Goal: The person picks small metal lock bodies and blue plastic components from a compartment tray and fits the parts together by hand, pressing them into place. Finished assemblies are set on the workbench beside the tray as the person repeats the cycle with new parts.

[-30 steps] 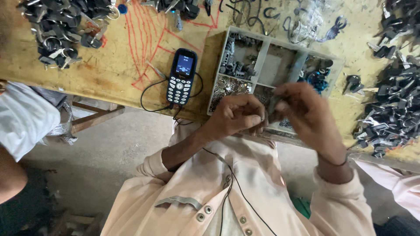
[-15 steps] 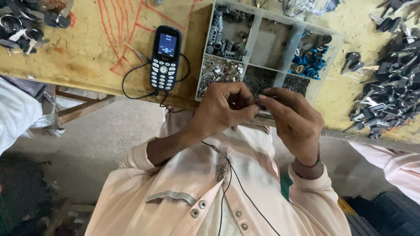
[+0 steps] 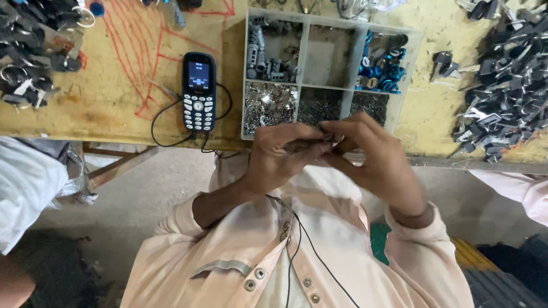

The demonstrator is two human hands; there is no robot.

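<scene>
**Small metal part pinched between both hands, just short of the tray's near edge**

The left hand (image 3: 282, 157) and the right hand (image 3: 371, 159) meet fingertip to fingertip in front of the chest. Between them sits a small metal part (image 3: 330, 138), mostly hidden; only a pale sliver shows where the two sets of fingertips touch. Both hands are closed around it, the left with its fingers curled tight, the right with thumb and forefinger pressed in from the other side. The part's long axis seems to run sideways, from one hand to the other, though too little shows to be sure.

Neither hand is nearer: the part lies right at the tips of both. Just beyond the fingertips, away from the body, is the divided tray (image 3: 245, 74) on the yellow bench (image 3: 103, 108); its near compartments of tiny silvery and dark bits lie closest to the knuckles. A keypad phone (image 3: 198, 91) rests off to the left hand's side, its cable looping toward the body. A heap of dark metal pieces (image 3: 502, 91) lies well apart, beyond the right hand.
</scene>
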